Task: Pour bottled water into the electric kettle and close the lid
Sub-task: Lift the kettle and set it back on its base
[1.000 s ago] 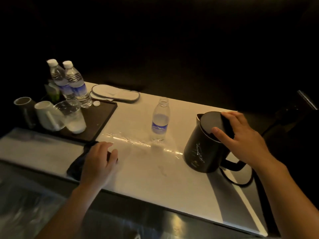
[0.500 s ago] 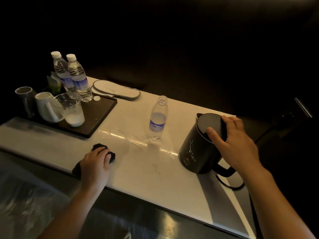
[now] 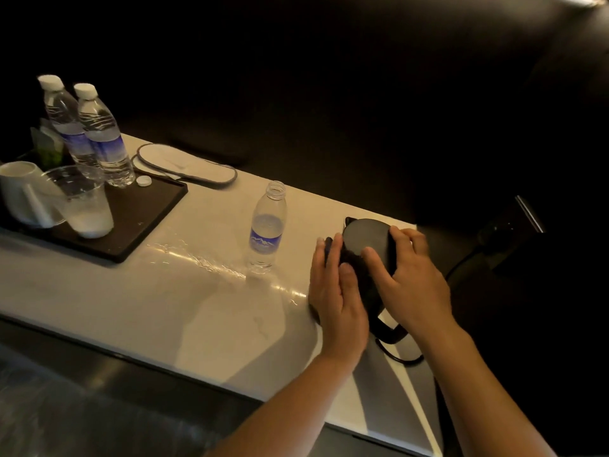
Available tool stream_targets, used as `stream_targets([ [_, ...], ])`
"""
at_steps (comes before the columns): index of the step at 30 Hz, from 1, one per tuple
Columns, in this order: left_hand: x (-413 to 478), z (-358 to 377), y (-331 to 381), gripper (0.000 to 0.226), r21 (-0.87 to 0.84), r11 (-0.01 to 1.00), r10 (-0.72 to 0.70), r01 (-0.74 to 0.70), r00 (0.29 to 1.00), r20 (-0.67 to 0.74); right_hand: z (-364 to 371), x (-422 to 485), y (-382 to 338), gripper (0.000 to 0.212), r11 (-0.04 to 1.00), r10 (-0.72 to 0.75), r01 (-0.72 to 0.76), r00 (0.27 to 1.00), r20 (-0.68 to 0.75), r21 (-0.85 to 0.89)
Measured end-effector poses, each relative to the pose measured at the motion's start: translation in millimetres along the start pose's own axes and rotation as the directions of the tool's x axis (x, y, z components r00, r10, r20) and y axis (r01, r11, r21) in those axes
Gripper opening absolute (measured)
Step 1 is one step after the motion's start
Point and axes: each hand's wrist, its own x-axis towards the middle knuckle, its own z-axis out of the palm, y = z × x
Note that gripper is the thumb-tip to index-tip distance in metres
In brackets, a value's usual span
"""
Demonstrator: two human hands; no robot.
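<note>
Since a moment ago my left hand (image 3: 336, 295) has left the near edge of the counter (image 3: 171, 291) and crossed to the kettle (image 3: 367, 239), bringing the dark cloth (image 3: 354, 260) with it; my right hand (image 3: 412, 278) has stayed where it was, on top of the kettle. Both hands now bracket the kettle, which stands upright at the right end of the counter, directly ahead of my wrists; left hand flat, fingers extended and close together, pressing the cloth against the kettle's left flank; right hand spread and cupped over the lid, thumb on the near rim, fingers wrapped round the far right side. I judge the lid to be down already, flat and closed; the water looks poured, since the open bottle (image 3: 268, 225) stands uncapped and well under full, apart to the left of my left hand. What matters next is that the kettle's axis is vertical while my left hand works across its side; the right hand sits on top and is the one to hold it steady; the handle (image 3: 390, 334) points back toward me, between my forearms.

Kettle: matte black, smooth, round-lidded, spout on the far side; cloth: soft, fuzzy, dark; counter: pale, glossy, with a wet streak (image 3: 211, 262) catching light left of the open bottle. A black cord (image 3: 400, 356) loops just behind the handle. Well off to the left a dark tray (image 3: 141, 219) carries two capped bottles (image 3: 102, 136), a clear plastic cup (image 3: 87, 206), a white mug (image 3: 18, 189) and a loose cap (image 3: 144, 181).
</note>
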Motion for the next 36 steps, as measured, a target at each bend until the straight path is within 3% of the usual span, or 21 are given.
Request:
stream_targets([
  [4,-1.1,3.3,-40.1,0.051,0.053,0.998,-0.008,0.014,0.995,-0.098,1.5,1.6,2.1,0.085,1.0,-0.008,0.008,1.0,-0.003,0.025],
  [8,0.1,-1.0,-65.2,0.047,-0.001,0.996,-0.085,0.085,0.989,-0.123,2.6,2.7,4.6,0.081,0.999,-0.008,0.008,1.0,-0.003,0.049],
  [10,10.1,-0.1,-61.7,0.046,-0.138,0.945,-0.316,0.297,0.937,-0.149,3.6,2.3,5.7,0.076,0.999,-0.009,0.009,1.0,-0.007,0.053],
  [12,22.8,3.7,-44.6,0.045,-0.313,0.79,-0.582,0.527,0.805,-0.113,4.1,2.5,6.6,0.07,0.998,-0.016,0.017,1.0,-0.014,0.066],
  [13,25.1,6.8,-33.7,0.048,-0.325,0.763,-0.615,0.559,0.783,-0.096,4.0,2.9,6.9,0.068,0.997,-0.018,0.019,1.0,-0.018,0.075],
  [14,23.2,9.9,-21.0,0.053,-0.269,0.804,-0.571,0.531,0.815,-0.098,3.8,3.0,7.1,0.066,0.996,-0.019,0.021,1.0,-0.019,0.083],
  [16,10.2,16.8,2.8,0.064,-0.079,0.937,-0.348,0.341,0.931,-0.107,3.5,3.4,7.4,0.064,0.995,-0.018,0.019,1.0,-0.017,0.095],
  [19,2.4,18.1,6.7,0.068,0.046,0.989,-0.133,0.137,0.987,-0.092,3.4,2.9,8.4,0.064,0.993,-0.021,0.023,1.0,-0.02,0.113],
  [22,15.3,5.4,-17.9,0.05,-0.098,0.983,-0.161,0.152,0.983,-0.084,3.0,3.7,12.2,0.061,0.99,-0.046,0.05,0.998,-0.034,0.131],
  [24,28.5,-5.7,-37.7,0.04,-0.211,0.939,-0.282,0.272,0.959,-0.02,2.8,4.4,15.6,0.061,0.986,-0.063,0.066,0.998,-0.025,0.152],
  [29,65.9,-21.0,-44.1,0.043,-0.057,0.81,-0.563,0.584,0.801,0.204,-3.1,14.8,29.1,0.055,0.952,-0.155,0.133,0.986,0.06,0.274],
  [31,65.3,-16.8,-26.0,0.048,-0.06,0.832,-0.525,0.552,0.817,0.241,-6.0,20.1,34.2,0.055,0.937,-0.165,0.122,0.98,0.108,0.328],
  [34,52.2,-6.2,-6.4,0.07,-0.016,0.943,-0.319,0.333,0.914,0.253,-4.1,23.9,38.9,0.058,0.946,-0.097,0.044,0.984,0.149,0.322],
  [36,49.5,-5.5,-8.4,0.072,-0.046,0.963,-0.249,0.264,0.945,0.214,-2.2,24.3,38.9,0.064,0.951,-0.036,-0.018,0.985,0.167,0.31],
])
